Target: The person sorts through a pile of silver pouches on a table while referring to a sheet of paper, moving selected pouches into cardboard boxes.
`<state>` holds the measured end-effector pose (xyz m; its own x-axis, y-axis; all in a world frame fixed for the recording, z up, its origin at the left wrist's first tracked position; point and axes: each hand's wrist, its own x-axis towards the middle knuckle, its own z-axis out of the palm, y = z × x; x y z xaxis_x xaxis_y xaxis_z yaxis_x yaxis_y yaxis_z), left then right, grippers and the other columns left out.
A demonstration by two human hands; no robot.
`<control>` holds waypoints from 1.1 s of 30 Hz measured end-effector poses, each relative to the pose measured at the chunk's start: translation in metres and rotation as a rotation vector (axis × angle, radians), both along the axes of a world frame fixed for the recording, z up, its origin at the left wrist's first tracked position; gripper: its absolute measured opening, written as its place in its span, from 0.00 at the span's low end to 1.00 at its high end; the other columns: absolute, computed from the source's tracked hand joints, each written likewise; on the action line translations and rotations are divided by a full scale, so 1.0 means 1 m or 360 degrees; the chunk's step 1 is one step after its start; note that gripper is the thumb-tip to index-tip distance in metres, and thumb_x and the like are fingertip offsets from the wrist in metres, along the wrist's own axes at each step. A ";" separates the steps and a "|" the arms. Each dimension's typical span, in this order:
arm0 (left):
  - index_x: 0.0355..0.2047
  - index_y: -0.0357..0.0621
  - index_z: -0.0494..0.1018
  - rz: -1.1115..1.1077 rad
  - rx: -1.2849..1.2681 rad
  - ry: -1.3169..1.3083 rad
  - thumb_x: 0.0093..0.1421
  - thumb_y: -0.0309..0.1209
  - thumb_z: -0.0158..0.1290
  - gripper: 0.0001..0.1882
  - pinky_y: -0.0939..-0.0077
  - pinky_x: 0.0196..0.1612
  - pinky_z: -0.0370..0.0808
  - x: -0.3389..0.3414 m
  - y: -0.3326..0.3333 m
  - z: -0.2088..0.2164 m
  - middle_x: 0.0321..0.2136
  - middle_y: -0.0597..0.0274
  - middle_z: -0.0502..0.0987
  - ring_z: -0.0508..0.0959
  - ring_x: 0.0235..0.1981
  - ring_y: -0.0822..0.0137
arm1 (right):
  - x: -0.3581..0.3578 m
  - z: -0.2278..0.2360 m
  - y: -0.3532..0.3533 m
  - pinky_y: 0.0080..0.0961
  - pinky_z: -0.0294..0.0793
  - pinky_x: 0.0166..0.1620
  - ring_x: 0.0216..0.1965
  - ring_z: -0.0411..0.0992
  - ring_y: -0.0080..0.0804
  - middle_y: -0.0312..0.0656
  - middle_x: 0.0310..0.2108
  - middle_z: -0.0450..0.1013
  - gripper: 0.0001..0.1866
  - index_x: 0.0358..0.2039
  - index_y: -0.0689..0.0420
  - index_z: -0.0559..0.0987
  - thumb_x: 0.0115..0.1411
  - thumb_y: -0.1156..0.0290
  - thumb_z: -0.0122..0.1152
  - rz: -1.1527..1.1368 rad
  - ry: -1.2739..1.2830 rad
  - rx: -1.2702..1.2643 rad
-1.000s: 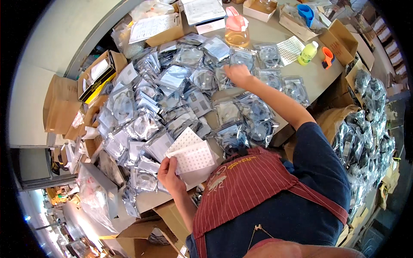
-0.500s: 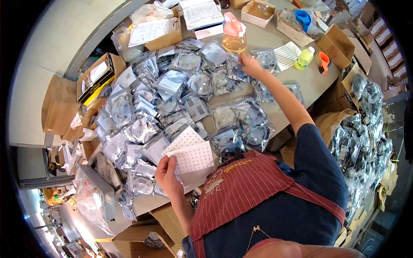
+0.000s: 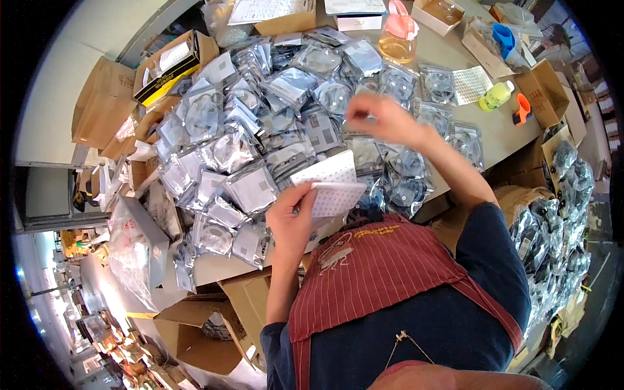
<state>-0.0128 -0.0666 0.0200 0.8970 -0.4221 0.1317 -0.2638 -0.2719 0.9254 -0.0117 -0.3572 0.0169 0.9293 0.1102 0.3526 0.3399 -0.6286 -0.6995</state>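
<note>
My left hand [image 3: 290, 220] pinches sheets of small round stickers [image 3: 335, 197], white with rows of printed dots, between thumb and fingers. The sheets are folded or overlapping, held above the table's near edge. To their right, my right hand [image 3: 385, 120] hovers over the packed bags, smeared by motion. Its fingers look bent, but whether they hold anything cannot be made out. Beneath it, silvery clear bags with coiled grey parts [image 3: 406, 159] lie in rough rows. A large heap of similar bags [image 3: 253, 123] spreads to the left.
A pink-lidded jug [image 3: 398, 44] of amber liquid stands at the back, near open cartons [image 3: 439, 14]. Rightward lie another sticker sheet [image 3: 472, 85], a yellow-green bottle [image 3: 496, 96] and an orange tape-like ring [image 3: 522, 110]. Bagged dark parts [image 3: 552, 240] are piled beside me at the right.
My right hand has drawn back from a bag near the jug toward the sticker sheets. My left hand has shifted slightly right and up, tilting the sheets. The whole view has shifted.
</note>
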 end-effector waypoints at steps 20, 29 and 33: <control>0.37 0.39 0.78 -0.0054 0.0113 -0.0393 0.56 0.18 0.56 0.08 0.78 0.26 0.69 -0.006 -0.001 0.003 0.23 0.59 0.74 0.71 0.21 0.69 | -0.034 0.004 0.088 0.37 0.72 0.37 0.35 0.71 0.45 0.44 0.32 0.71 0.09 0.33 0.58 0.74 0.51 0.76 0.64 -0.0027 -0.0306 -0.0122; 0.36 0.36 0.78 0.0022 0.0035 -0.0174 0.56 0.18 0.58 0.07 0.80 0.33 0.72 -0.003 0.003 -0.004 0.28 0.59 0.79 0.75 0.27 0.74 | -0.039 -0.003 0.084 0.38 0.72 0.35 0.35 0.72 0.46 0.44 0.31 0.69 0.08 0.32 0.57 0.72 0.51 0.76 0.59 0.0143 -0.0356 -0.0012; 0.37 0.33 0.79 0.0110 -0.0181 -0.0019 0.58 0.18 0.56 0.06 0.81 0.41 0.73 0.004 0.014 -0.013 0.35 0.59 0.81 0.78 0.35 0.74 | -0.014 -0.009 0.014 0.33 0.73 0.34 0.30 0.75 0.38 0.43 0.28 0.74 0.04 0.30 0.57 0.76 0.53 0.75 0.61 -0.0079 -0.0143 0.0120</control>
<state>-0.0090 -0.0523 0.0066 0.9215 -0.3409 0.1859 -0.2592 -0.1834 0.9483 -0.0255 -0.3430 0.0081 0.8971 0.0350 0.4405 0.3735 -0.5928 -0.7135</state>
